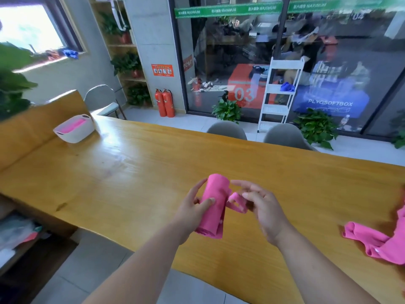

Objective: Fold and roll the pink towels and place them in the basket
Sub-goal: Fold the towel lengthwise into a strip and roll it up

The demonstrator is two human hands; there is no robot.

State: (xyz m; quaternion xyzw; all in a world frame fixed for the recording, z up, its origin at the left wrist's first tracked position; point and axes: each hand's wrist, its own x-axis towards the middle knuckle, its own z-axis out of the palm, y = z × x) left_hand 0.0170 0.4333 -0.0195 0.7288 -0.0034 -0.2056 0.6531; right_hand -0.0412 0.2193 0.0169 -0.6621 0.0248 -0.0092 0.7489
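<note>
A rolled pink towel (215, 202) is held upright above the wooden table (131, 172), near its front edge. My left hand (192, 212) grips the roll from the left, thumb across its front. My right hand (262, 207) pinches a small pink loop that sticks out of the roll's right side. A white basket (75, 133) stands at the far left of the table with pink towel inside. Another pink towel (381, 242) lies crumpled on the table at the right edge of the view.
Two grey chairs (228, 130) are tucked in at the table's far side. Behind them are potted plants, a white shelf rack (278, 93) and a glass wall. Red fire extinguishers (164, 103) stand by a pillar. A bench runs along the table's left.
</note>
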